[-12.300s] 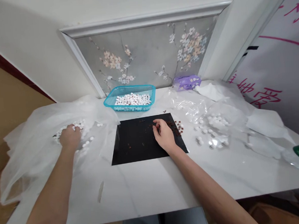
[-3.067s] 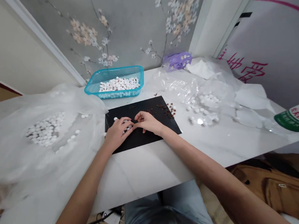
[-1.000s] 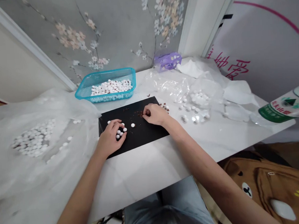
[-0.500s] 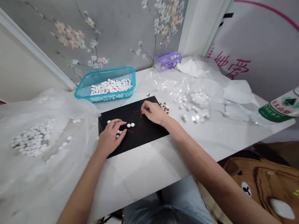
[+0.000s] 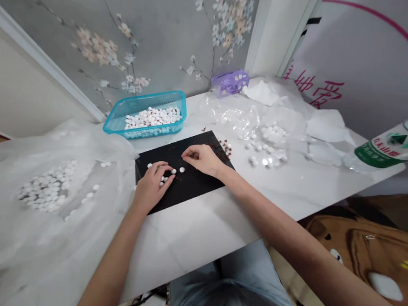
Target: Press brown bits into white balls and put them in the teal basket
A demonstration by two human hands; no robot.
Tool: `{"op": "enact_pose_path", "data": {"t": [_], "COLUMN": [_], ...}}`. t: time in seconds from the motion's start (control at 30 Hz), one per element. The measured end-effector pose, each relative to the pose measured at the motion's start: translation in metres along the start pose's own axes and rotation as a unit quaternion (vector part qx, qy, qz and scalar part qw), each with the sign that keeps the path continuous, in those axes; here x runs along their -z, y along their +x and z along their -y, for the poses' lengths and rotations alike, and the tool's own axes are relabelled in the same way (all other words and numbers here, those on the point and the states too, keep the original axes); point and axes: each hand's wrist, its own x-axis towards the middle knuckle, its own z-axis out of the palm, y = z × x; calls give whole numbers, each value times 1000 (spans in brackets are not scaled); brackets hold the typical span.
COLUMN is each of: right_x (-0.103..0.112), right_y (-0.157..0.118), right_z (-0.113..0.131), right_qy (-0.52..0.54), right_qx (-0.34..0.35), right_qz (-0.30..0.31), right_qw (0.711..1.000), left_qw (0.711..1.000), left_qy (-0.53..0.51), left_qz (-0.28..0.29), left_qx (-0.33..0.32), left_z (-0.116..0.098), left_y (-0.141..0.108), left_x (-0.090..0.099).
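Observation:
On a black board (image 5: 192,186) my left hand (image 5: 152,183) rests with thumb and forefinger closed around a small white ball (image 5: 173,171). A few more white balls show beneath and beside its fingers. Just right of its fingertips lies another white ball (image 5: 182,170). My right hand (image 5: 204,160) hovers over the board with thumb and forefinger pinched together; whatever is between them is too small to make out. Small dark brown bits (image 5: 221,149) are heaped past the right hand, partly hidden by it.
A blue basket (image 5: 144,99) of white balls stands behind the board. Plastic sheeting with loose balls (image 5: 49,187) covers the left side. Clear bags of balls (image 5: 272,134), a purple packet (image 5: 232,82) and a bottle (image 5: 385,149) are on the right.
My right hand has moved left, away from the brown bits, toward the white balls. Two balls that lay together are now apart, one between my left thumb and forefinger.

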Motion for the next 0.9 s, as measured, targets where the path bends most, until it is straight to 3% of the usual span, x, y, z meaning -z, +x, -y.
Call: {"op": "enact_pose_path", "data": {"t": [0.23,0.37,0.57,0.9], "right_x": [-8,-15,-27,-35], "right_y": [-5,-8,-14,-16], "right_z": [3,3,4,2], "right_qy": [-31,-77,-113,-250], "right_qx": [17,59,65,134], "right_qz": [53,37,-1,23], "right_qw": [998,995,991,959], "left_qw": [1000,1000,1000,1000], "left_qy": [8,8,10,9], "left_qz": [-11,-11,-18,-17], "left_qx": [3,7,0,-5], "left_z": [0,1,2,2], "left_y": [0,0,0,1], "left_x": [-1,-1,-2,-2]}}
